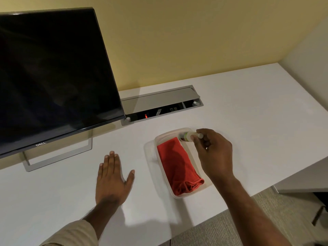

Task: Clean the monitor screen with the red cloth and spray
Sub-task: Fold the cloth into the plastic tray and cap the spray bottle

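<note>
Monitor (53, 75): dark screen, set on a grey stand, up and left of the left hand. Left hand (113, 178): laid flat on the white counter (248, 112), fingers straight and together, thumb spread. Red cloth (179, 167): folded, held in a clear plastic tray (150, 150), between the two hands. Spray bottle (190, 135): pinched on its side by the right hand (214, 153), over the tray's far end.

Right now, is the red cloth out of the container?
No: the red cloth lies folded inside the clear container, while the right hand grips the spray bottle at its far end.
</note>
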`<state>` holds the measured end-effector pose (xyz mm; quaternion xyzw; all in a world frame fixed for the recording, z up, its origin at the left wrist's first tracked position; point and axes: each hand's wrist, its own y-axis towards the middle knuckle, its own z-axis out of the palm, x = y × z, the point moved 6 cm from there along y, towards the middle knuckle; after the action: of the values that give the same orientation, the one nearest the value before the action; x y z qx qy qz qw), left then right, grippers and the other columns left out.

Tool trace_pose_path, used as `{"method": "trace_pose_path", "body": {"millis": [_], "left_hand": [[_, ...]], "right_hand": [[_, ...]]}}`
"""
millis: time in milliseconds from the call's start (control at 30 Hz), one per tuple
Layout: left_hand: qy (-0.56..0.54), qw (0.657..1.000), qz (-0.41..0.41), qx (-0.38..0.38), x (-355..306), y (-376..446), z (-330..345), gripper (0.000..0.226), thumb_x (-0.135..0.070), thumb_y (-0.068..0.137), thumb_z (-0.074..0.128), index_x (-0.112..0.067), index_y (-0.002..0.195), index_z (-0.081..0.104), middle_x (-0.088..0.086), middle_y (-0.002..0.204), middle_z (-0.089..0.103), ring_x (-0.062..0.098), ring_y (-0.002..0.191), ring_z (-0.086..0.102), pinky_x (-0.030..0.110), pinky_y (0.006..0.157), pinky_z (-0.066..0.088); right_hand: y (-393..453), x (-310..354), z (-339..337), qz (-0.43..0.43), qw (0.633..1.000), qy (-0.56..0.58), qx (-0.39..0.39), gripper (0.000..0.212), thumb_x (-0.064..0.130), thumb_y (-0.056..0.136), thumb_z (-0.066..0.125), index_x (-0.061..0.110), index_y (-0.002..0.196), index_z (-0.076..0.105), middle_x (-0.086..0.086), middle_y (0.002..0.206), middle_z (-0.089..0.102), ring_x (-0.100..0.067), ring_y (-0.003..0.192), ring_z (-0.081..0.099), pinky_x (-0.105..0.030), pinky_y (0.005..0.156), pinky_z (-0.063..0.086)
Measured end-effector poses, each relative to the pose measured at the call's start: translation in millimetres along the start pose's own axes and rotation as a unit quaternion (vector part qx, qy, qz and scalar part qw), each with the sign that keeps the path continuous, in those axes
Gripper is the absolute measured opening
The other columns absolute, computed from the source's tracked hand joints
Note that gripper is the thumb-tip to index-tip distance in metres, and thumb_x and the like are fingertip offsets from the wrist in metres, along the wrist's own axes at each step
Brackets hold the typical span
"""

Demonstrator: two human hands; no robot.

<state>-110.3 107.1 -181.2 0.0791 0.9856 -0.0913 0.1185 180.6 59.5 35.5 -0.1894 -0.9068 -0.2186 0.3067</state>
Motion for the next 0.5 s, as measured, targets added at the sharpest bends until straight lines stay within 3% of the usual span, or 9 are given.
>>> {"method": "trace_pose_path", "body": {"millis": [233, 400, 500], "left_hand": [[-0.001, 1.000, -0.002, 0.002, 1.2, 0.6, 1.4, 0.089, -0.074, 0.088, 0.012, -0.018, 0.156, -0.001, 0.000, 0.165, -0.006, 0.020, 0.152, -0.005, 0.041, 0.124, 0.009], [-0.004, 1.000, -0.001, 0.002, 0.5, 0.1, 0.0, 0.090, -0.075, 0.087, 0.010, -0.018, 0.156, -0.001, 0.001, 0.165, -0.005, 0.021, 0.152, -0.004, 0.042, 0.124, 0.010], [-0.003, 1.000, -0.002, 0.002, 0.3, 0.2, 0.0, 0.090, -0.075, 0.087, 0.009, -0.019, 0.156, -0.002, 0.001, 0.165, -0.006, 0.021, 0.152, -0.004, 0.042, 0.124, 0.010]], "right_hand": [[-8.8, -23.2, 1.2, 0.030, 0.999, -0.003, 0.009, 0.011, 0.018, 0.086, 0.073, 0.012, 0.096, 0.072, 0.011, 0.078, 0.062, -0.007, 0.069, 0.061, -0.028, 0.064, 0.053], [-8.5, -37.6, 10.7, 0.045, 0.998, -0.016, 0.036, 0.005, 0.019, 0.086, 0.072, 0.014, 0.089, 0.072, 0.014, 0.075, 0.063, -0.004, 0.068, 0.060, -0.026, 0.062, 0.050], [-6.5, -44.5, 22.7, 0.035, 0.997, -0.037, 0.056, 0.004, 0.018, 0.086, 0.073, 0.014, 0.087, 0.072, 0.009, 0.078, 0.067, -0.010, 0.070, 0.061, -0.028, 0.063, 0.051]]}}
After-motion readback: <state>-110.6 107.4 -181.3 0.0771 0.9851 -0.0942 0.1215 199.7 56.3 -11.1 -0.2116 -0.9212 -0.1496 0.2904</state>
